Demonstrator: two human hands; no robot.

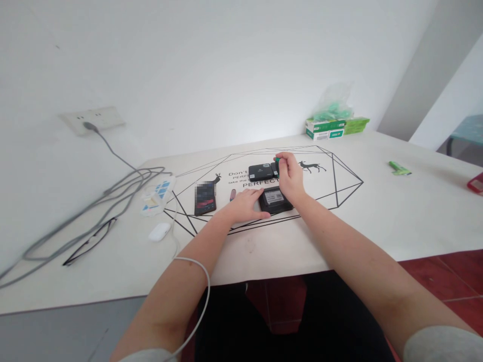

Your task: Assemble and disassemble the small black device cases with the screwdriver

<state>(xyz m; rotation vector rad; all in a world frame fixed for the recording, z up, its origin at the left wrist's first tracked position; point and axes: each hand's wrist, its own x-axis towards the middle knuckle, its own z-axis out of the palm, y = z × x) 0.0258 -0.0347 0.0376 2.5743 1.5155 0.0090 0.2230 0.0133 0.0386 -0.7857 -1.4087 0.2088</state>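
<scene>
My left hand lies flat on the table with its fingers stretched out, touching the left edge of a small black box with a grey label. My right hand is closed in a pinch on a small green tool held upright above the box. Behind it lies a second black device. A dark phone lies left of my left hand, and a small reddish item sits between them.
A white power strip with grey cables, a white earbud case and black glasses lie at the left. Green-and-white boxes under a plastic bag stand at the back. A green item lies at the right.
</scene>
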